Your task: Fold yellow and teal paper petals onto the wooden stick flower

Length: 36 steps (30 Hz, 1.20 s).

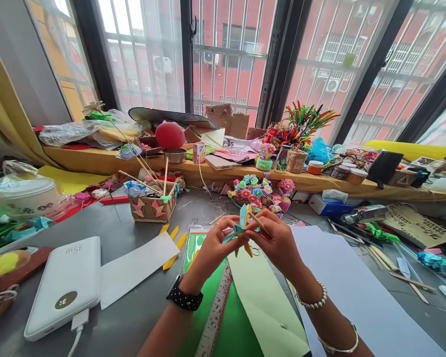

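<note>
Both hands meet in front of me over the desk. My left hand [216,245] pinches a folded paper flower [240,228] with light-blue and yellow pointed petals. My right hand [278,240] grips a thin wooden stick [257,220], its fingertips up against the flower; fingers partly hide where stick and paper meet. Beneath the hands lie a pale green paper strip [269,302], a patterned ruler [216,315] and a green sheet [241,337]. Yellow paper pieces [176,248] rest left of my left hand, beside a white paper strip [137,270].
A white power bank [69,287] with a cable sits at left. A cardboard box [154,208] holding sticks stands behind, near a bunch of small craft flowers [252,191]. White paper [342,287] covers the right side. Sticks and a plastic bottle [364,214] lie farther right.
</note>
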{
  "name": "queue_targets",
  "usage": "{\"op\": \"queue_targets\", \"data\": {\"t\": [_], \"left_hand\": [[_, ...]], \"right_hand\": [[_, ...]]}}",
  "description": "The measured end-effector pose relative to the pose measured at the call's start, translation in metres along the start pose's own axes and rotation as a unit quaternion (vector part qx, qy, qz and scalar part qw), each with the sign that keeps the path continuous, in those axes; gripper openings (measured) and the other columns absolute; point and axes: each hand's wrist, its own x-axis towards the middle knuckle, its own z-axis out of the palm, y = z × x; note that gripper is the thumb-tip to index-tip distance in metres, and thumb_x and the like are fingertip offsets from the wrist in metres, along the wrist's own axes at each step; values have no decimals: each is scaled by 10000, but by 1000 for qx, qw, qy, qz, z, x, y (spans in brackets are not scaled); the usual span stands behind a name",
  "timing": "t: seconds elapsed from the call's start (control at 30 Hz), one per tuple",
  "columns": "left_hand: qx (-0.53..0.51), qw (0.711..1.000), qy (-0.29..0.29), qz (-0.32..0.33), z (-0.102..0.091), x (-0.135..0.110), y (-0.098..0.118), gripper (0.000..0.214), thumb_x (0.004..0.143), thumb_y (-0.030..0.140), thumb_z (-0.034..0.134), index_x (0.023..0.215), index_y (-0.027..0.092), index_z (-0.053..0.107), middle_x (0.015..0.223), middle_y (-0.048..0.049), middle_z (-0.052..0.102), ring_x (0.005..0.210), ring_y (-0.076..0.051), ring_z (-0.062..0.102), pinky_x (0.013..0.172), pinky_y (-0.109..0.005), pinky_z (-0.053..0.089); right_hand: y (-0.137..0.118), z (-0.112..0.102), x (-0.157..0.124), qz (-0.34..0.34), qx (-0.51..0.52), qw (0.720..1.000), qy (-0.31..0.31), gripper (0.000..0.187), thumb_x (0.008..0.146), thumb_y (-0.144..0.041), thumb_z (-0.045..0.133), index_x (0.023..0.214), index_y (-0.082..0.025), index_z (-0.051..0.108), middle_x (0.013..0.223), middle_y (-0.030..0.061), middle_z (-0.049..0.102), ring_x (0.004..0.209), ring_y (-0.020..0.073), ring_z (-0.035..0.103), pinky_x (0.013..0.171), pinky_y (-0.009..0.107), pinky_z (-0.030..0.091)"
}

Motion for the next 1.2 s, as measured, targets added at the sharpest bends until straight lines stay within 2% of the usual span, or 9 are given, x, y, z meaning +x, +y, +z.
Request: {"op": "queue_targets", "data": {"t": [0.1,0.2,0.33,0.7,0.9,0.97,1.1,1.2], "left_hand": [[-5,999,-25,22,0,0,-2,201,672,280,656,729,169,499,1057,-40,496,766,-136,576,610,-236,482],[-16,997,-66,28,-1,0,-3,185,728,296,606,837,184,507,881,-14,539,711,-132,584,640,-269,482],[-6,996,-91,24,-2,-2,0,160,755,295,578,806,182,477,734,15,544,708,-140,587,668,-285,479],[1,994,-89,62,-5,-3,5,144,740,286,592,830,192,531,939,-18,515,720,-119,557,581,-217,439],[7,996,-79,49,-5,-3,5,134,732,272,605,817,191,541,835,3,530,741,-124,540,624,-220,434],[-6,997,-68,37,-4,-4,6,183,732,266,608,886,200,535,836,2,549,749,-124,542,650,-225,435],[-76,995,-53,24,-2,-5,9,471,719,239,629,1133,272,408,921,3,571,729,-109,555,620,-209,421],[-106,993,-45,29,-2,-6,10,463,708,229,640,1119,250,428,891,1,586,698,-102,557,593,-195,407]], "right_hand": [[-1,0,0,-25,-10,1000,9,83,790,-211,551,715,-185,577,712,14,507,649,134,520,571,245,448],[-1,0,0,-37,-24,999,15,92,807,-206,518,728,-192,564,728,17,512,649,135,519,576,249,450],[-1,2,0,-48,-31,998,28,107,809,-212,507,718,-198,560,725,16,518,644,138,527,579,256,454],[-7,2,-2,-56,-17,998,24,99,805,-160,508,721,-193,548,736,12,498,651,128,518,589,247,452],[-7,2,-1,-49,-15,998,22,86,798,-158,520,723,-187,550,726,10,490,634,123,507,562,236,446],[-7,1,-1,-55,-18,998,35,77,800,-160,519,737,-188,554,736,12,495,624,119,508,542,231,443],[-8,-1,-2,-100,-19,993,68,78,803,-147,516,777,-197,570,767,19,514,672,124,528,590,243,458],[-8,-2,-2,-99,2,994,55,28,765,-212,590,791,-203,588,768,20,513,622,117,510,501,225,444]]}}
